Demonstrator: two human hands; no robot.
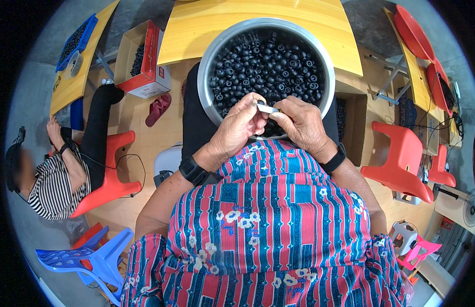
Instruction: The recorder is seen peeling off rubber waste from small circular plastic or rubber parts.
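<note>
A wide metal bowl rests across my lap, filled with many small round black parts that have holes in them. Above its near rim, my left hand is closed, pinching one small black part between thumb and forefinger. My right hand is closed around a small knife, its short pale blade pointing left against the part. The knife's handle is mostly hidden by my fingers. Both hands meet close together, just over the black parts.
A yellow table stands beyond the bowl. To the left are a red-and-white carton of black parts and a seated person at another table. Cartons and red stools stand to the right, a blue chair behind left.
</note>
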